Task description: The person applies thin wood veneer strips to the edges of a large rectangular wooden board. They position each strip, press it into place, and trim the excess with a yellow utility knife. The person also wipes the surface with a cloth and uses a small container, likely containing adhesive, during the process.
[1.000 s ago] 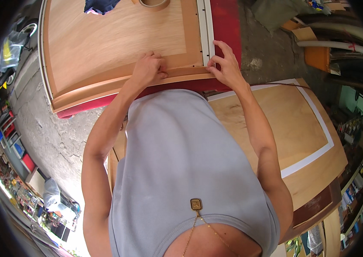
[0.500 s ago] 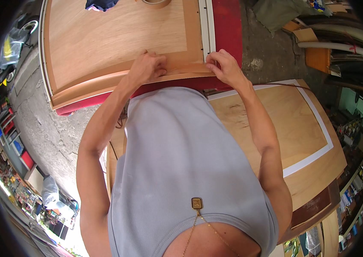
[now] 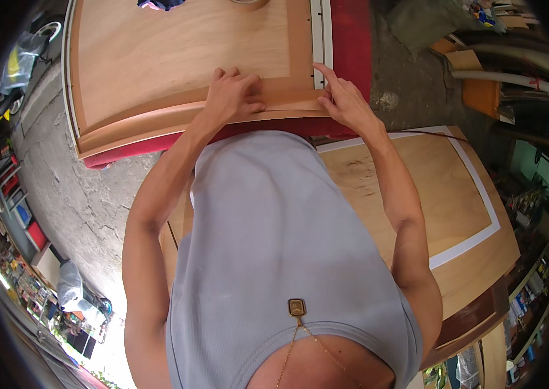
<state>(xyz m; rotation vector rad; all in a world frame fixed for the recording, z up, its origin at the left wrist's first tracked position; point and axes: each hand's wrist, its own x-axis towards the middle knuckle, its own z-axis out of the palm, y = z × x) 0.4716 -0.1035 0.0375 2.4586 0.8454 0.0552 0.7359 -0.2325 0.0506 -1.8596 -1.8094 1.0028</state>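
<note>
A wooden panel [image 3: 183, 48] in a light frame lies before me, bordered with brown paper tape [image 3: 158, 115]. My left hand [image 3: 232, 95] rests on the near tape strip. Its fingers are bent and apart, with the thumb lying along the tape and nothing seen in its grasp. At the near right corner my right hand [image 3: 349, 104] stretches its index finger over the white frame rail [image 3: 319, 39]. Its thumb is at the end of the tape, apart from the index finger; the other fingers are partly hidden.
Red cloth [image 3: 349, 58] lies under the frame. At the far edge are a tape roll [image 3: 248, 3] and a dark cloth [image 3: 161, 4]. To my right lies another wooden panel [image 3: 430, 188] with a white border. Boards [image 3: 514, 78] are stacked at the far right.
My right index finger has straightened away from the thumb and points along the rail. The left hand has stayed on the near strip. The whole view has shifted slightly.
</note>
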